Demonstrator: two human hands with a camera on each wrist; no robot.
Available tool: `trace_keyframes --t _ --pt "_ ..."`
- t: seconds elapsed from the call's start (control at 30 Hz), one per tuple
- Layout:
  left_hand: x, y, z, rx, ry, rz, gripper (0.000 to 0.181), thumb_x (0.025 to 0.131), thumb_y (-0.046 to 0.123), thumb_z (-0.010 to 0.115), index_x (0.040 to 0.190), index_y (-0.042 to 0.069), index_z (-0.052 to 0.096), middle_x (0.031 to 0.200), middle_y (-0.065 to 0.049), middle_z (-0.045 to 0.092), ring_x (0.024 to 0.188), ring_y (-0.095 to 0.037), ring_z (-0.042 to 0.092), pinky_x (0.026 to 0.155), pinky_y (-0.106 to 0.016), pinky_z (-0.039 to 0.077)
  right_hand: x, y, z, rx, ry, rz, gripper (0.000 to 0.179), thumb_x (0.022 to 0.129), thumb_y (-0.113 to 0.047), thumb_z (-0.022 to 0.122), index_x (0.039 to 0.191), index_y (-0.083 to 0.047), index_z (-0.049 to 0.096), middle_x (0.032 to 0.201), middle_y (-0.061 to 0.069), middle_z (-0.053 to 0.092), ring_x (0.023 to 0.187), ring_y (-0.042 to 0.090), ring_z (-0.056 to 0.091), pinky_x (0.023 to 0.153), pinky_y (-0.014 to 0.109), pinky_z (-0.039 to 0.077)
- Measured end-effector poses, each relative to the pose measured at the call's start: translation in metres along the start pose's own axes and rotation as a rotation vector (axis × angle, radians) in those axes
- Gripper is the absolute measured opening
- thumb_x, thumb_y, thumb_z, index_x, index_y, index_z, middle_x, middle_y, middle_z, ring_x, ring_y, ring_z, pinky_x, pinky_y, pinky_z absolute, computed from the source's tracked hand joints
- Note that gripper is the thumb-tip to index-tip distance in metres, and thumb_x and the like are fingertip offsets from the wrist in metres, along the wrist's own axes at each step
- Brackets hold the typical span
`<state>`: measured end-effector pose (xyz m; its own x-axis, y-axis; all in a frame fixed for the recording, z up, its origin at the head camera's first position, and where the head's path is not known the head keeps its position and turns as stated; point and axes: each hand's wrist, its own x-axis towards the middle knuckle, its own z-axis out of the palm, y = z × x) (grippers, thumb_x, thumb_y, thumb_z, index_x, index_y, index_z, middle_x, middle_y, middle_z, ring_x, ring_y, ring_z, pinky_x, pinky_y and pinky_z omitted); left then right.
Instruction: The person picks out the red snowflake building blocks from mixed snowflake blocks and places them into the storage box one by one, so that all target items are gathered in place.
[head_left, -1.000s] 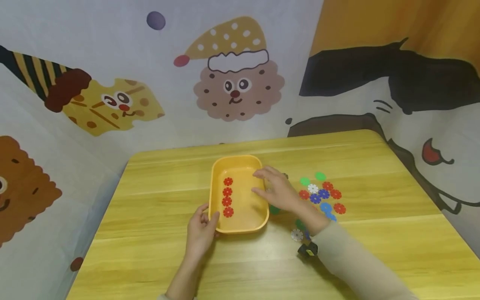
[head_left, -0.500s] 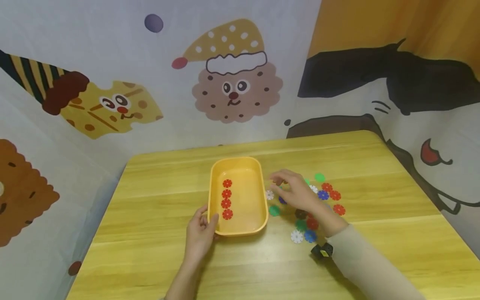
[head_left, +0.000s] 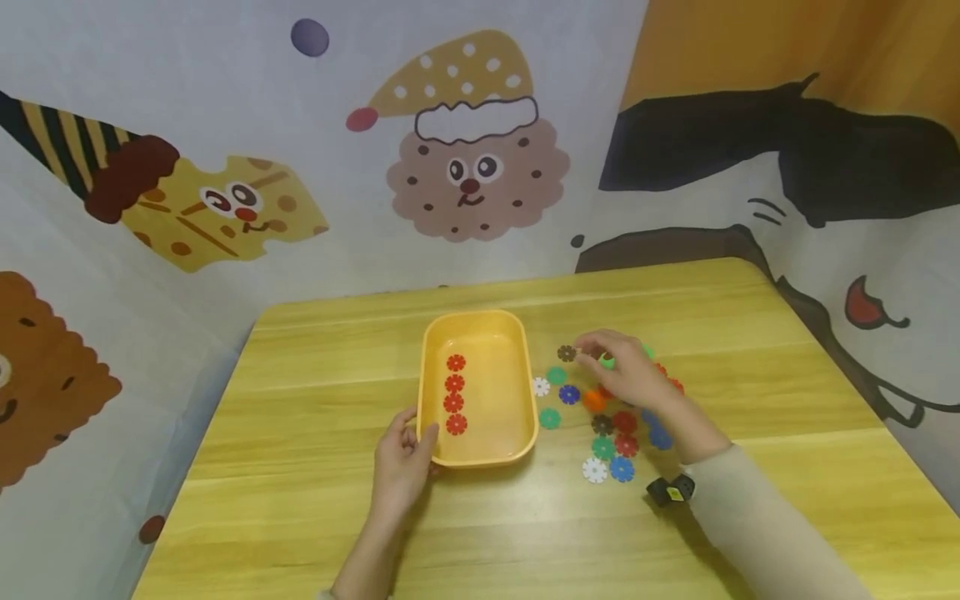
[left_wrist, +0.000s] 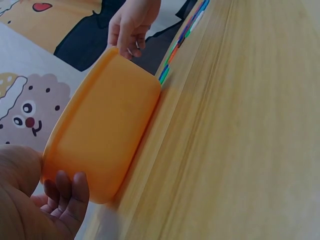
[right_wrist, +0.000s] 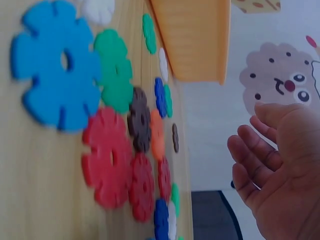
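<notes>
A second ago the person's right grip [head_left: 626, 367] hung over the right rim of the yellow-orange plastic tray [head_left: 498, 375]; now it is well to the tray's right. Its beige sleeve [head_left: 772, 529] and black wrist device [head_left: 662, 492] have shifted rightward too. Just right of the tray, a brown notched plastic disc [head_left: 567, 353] and an orange disc [head_left: 593, 400] are uncovered; farther right, red discs [head_left: 678, 386] are now partly hidden.

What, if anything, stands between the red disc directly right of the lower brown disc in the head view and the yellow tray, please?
Straight left from the red disc, the brown disc and then a green disc lie flat, and the right wall of the yellow tray stands last. Above these, the way looks clear.
</notes>
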<state>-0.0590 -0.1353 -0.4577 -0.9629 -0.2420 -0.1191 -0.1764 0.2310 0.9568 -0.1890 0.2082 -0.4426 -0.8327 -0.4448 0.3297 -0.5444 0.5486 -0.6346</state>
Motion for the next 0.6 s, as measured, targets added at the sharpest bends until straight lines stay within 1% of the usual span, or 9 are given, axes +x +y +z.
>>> trace_keyframes --t 0.1,0.27,0.4,0.53,0.6 --pt "0.001 0.0 0.0 -0.002 0.0 0.001 0.049 0.098 0.011 0.067 0.142 -0.003 0.05 0.072 -0.005 0.052 0.054 -0.016 0.058 0.05 -0.03 0.057 -0.001 0.004 -0.006 -0.026 -0.01 0.018 0.025 0.099 -0.011 0.065 0.119 0.005 0.067 0.101 0.009 0.07 0.09 0.024 0.065 0.08 0.048 0.056" --pt "0.0 -0.001 0.0 0.001 -0.002 -0.005 0.048 0.098 0.011 0.066 0.141 -0.004 0.05 0.072 -0.005 0.052 0.054 -0.017 0.059 0.05 -0.031 0.058 -0.007 0.011 -0.014 -0.036 -0.027 0.069 0.026 0.099 -0.011 0.066 0.12 0.004 0.066 0.102 0.008 0.069 0.091 0.025 0.064 0.082 0.048 0.055" --pt "0.001 0.0 0.0 0.007 0.0 -0.006 0.048 0.098 0.012 0.066 0.141 -0.003 0.05 0.072 -0.005 0.052 0.054 -0.017 0.059 0.05 -0.032 0.058 -0.011 0.016 -0.02 -0.038 -0.044 0.091 0.027 0.097 -0.008 0.068 0.12 0.005 0.066 0.105 0.013 0.069 0.092 0.025 0.063 0.084 0.048 0.055" --pt "0.002 0.0 0.0 0.015 0.0 -0.009 0.049 0.098 0.013 0.066 0.142 -0.003 0.05 0.072 -0.005 0.051 0.054 -0.017 0.059 0.051 -0.032 0.058 -0.014 0.019 -0.024 -0.033 -0.071 0.102 0.028 0.095 -0.005 0.07 0.12 0.006 0.065 0.11 0.018 0.069 0.091 0.027 0.064 0.081 0.042 0.057" --pt "0.002 0.0 0.0 0.018 0.0 -0.01 0.049 0.099 0.013 0.066 0.142 -0.002 0.05 0.072 -0.005 0.051 0.054 -0.017 0.058 0.051 -0.032 0.058 -0.016 0.021 -0.025 -0.03 -0.098 0.119 0.028 0.094 -0.005 0.07 0.12 0.006 0.065 0.11 0.017 0.068 0.091 0.027 0.065 0.078 0.038 0.058"
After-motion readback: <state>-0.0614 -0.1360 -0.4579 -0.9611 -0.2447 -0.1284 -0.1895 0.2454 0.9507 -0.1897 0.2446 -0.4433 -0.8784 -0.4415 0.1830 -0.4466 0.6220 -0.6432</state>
